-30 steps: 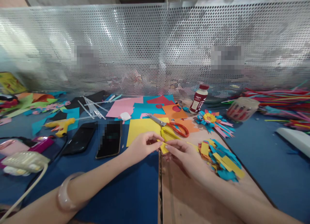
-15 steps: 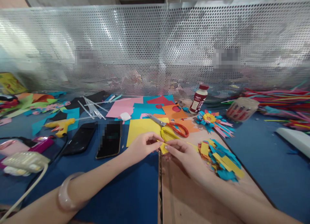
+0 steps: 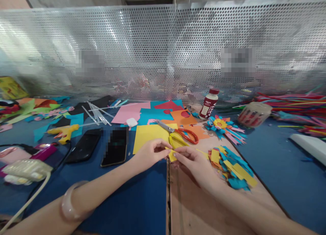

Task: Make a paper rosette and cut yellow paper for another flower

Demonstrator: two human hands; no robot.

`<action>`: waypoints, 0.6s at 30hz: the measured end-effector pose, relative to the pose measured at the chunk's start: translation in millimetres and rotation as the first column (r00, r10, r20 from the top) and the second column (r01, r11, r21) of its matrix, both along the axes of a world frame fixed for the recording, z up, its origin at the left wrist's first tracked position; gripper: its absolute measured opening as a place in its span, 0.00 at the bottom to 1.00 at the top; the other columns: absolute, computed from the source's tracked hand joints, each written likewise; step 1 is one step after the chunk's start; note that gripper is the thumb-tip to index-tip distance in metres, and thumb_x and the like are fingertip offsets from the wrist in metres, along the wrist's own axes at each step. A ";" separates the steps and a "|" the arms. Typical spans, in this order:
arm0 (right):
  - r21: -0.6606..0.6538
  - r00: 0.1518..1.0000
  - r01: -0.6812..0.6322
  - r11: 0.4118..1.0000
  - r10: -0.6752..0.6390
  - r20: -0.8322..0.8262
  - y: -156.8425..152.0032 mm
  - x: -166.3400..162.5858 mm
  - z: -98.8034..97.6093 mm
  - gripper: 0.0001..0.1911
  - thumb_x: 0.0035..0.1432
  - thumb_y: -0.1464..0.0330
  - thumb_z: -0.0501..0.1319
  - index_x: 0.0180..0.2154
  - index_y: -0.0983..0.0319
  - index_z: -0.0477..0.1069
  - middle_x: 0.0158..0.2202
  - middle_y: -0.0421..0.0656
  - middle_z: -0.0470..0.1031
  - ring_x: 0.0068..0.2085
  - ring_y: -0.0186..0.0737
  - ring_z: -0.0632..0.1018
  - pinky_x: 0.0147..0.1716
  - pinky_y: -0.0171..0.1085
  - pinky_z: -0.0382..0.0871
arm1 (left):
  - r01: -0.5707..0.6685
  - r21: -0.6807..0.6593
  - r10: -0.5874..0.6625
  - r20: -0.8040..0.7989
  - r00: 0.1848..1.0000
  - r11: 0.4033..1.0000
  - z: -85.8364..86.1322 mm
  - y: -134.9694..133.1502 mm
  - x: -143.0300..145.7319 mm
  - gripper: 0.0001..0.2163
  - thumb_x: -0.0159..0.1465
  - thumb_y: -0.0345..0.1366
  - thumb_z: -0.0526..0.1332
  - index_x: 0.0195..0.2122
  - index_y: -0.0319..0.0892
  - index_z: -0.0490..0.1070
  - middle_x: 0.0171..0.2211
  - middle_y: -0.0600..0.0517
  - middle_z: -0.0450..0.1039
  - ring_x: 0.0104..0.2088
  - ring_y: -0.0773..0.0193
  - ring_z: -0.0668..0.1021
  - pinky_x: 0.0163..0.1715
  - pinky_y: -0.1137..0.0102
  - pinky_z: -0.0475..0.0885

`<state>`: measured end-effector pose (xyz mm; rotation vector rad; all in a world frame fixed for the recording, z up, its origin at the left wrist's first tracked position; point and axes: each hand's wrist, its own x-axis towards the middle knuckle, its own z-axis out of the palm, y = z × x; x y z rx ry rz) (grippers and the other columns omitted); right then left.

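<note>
A small piece of yellow paper (image 3: 172, 156) is pinched between my two hands, above the seam of the tabletop. My left hand (image 3: 150, 155) closes thumb and fingers on its left side. From the right, my right hand (image 3: 193, 160) grips the other side; some of its fingertips are hidden behind the paper. Just beyond lie scissors (image 3: 187, 135) with orange-red and yellow handles, partly on a yellow sheet (image 3: 144, 135). Beside my right hand is a heap of cut yellow, blue and orange paper strips (image 3: 236, 170).
Two phones (image 3: 114, 148) (image 3: 85, 145) and a yellow glue gun (image 3: 65, 131) lie left. A bottle (image 3: 209, 104), a paper flower (image 3: 220, 124) and a tape roll (image 3: 254, 114) stand or lie back right. A power strip (image 3: 28, 169) with cables is at far left. A perforated metal panel (image 3: 152, 41) closes the back.
</note>
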<state>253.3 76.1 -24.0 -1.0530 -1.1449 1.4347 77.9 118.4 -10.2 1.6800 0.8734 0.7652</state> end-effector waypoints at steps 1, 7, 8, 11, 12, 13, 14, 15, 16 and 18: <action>0.000 1.000 -0.001 1.000 0.001 0.003 -0.3 -0.2 0.5 0.12 0.48 0.60 0.67 0.34 0.60 0.73 0.28 0.39 0.78 0.28 0.35 0.77 0.33 0.36 0.71 | 0.004 0.000 -0.004 -0.003 1.000 1.000 -0.4 0.0 0.0 0.11 0.59 0.38 0.59 0.40 0.38 0.70 0.33 0.49 0.73 0.31 0.65 0.75 0.34 0.69 0.70; 0.016 0.997 0.026 1.000 -0.027 0.074 -1.3 -0.6 2.9 0.13 0.48 0.59 0.66 0.33 0.61 0.73 0.27 0.39 0.78 0.27 0.35 0.77 0.31 0.35 0.70 | 0.002 0.007 -0.002 -0.018 1.000 1.000 0.9 -0.2 1.1 0.10 0.58 0.38 0.61 0.37 0.38 0.70 0.31 0.51 0.72 0.30 0.66 0.74 0.33 0.70 0.70; 0.015 0.996 0.033 0.999 -0.034 0.081 -1.2 -0.5 3.0 0.13 0.48 0.59 0.66 0.33 0.61 0.73 0.26 0.39 0.77 0.27 0.35 0.77 0.31 0.36 0.70 | 0.000 -0.006 0.000 -0.010 1.000 1.000 1.1 -0.2 1.3 0.10 0.57 0.38 0.61 0.37 0.38 0.70 0.31 0.51 0.72 0.30 0.66 0.74 0.32 0.70 0.70; 0.024 0.995 0.033 0.999 -0.035 0.091 -1.0 -0.3 2.7 0.13 0.49 0.60 0.66 0.33 0.61 0.73 0.26 0.39 0.77 0.27 0.35 0.77 0.31 0.35 0.70 | -0.014 -0.061 0.014 0.010 1.000 0.998 0.4 0.3 1.4 0.10 0.57 0.38 0.62 0.36 0.37 0.69 0.29 0.52 0.72 0.28 0.67 0.74 0.30 0.71 0.69; 0.032 0.995 0.031 0.999 -0.034 0.092 -1.0 -0.4 2.9 0.13 0.49 0.60 0.66 0.33 0.61 0.73 0.26 0.39 0.78 0.27 0.35 0.77 0.31 0.35 0.70 | -0.019 -0.080 0.020 0.015 1.000 0.997 -0.2 0.5 1.2 0.10 0.57 0.38 0.62 0.36 0.37 0.69 0.29 0.52 0.72 0.28 0.68 0.73 0.30 0.72 0.68; 0.038 0.995 0.029 0.999 -0.033 0.094 -1.1 -0.4 3.2 0.13 0.49 0.60 0.66 0.33 0.61 0.73 0.27 0.39 0.78 0.27 0.35 0.77 0.31 0.36 0.70 | -0.024 -0.096 0.026 0.019 0.999 0.995 -0.8 0.8 1.0 0.10 0.57 0.39 0.62 0.35 0.37 0.69 0.28 0.52 0.72 0.27 0.68 0.73 0.29 0.72 0.68; 0.044 0.994 0.031 0.999 -0.035 0.099 -1.3 -0.6 3.8 0.12 0.49 0.60 0.65 0.33 0.61 0.73 0.27 0.39 0.78 0.27 0.36 0.77 0.32 0.36 0.71 | -0.026 -0.110 0.029 0.023 0.999 0.994 -1.4 1.1 0.7 0.10 0.57 0.39 0.63 0.35 0.37 0.70 0.28 0.52 0.72 0.27 0.68 0.73 0.29 0.72 0.68; 0.050 0.993 0.032 0.998 -0.038 0.108 -1.6 -0.8 4.5 0.12 0.49 0.60 0.65 0.33 0.61 0.73 0.27 0.39 0.78 0.27 0.36 0.78 0.32 0.36 0.71 | -0.027 -0.119 0.030 0.029 0.999 0.993 -1.8 1.4 0.5 0.10 0.57 0.39 0.63 0.35 0.37 0.70 0.28 0.52 0.72 0.27 0.67 0.74 0.30 0.72 0.68; 0.054 0.992 0.036 0.998 -0.042 0.118 -1.8 -1.0 5.5 0.12 0.49 0.60 0.65 0.32 0.61 0.73 0.27 0.39 0.78 0.27 0.36 0.78 0.32 0.36 0.71 | -0.026 -0.124 0.030 0.036 0.999 0.992 -2.1 1.5 0.3 0.10 0.56 0.39 0.63 0.35 0.37 0.70 0.28 0.51 0.73 0.27 0.67 0.74 0.30 0.71 0.68; 0.053 0.989 0.045 0.998 -0.052 0.138 -2.2 -1.4 7.2 0.12 0.48 0.59 0.66 0.32 0.61 0.73 0.26 0.39 0.77 0.27 0.36 0.77 0.31 0.36 0.71 | -0.025 -0.126 0.031 0.045 0.999 0.992 -1.9 1.4 0.2 0.11 0.56 0.40 0.63 0.34 0.37 0.70 0.28 0.51 0.73 0.28 0.67 0.74 0.30 0.71 0.68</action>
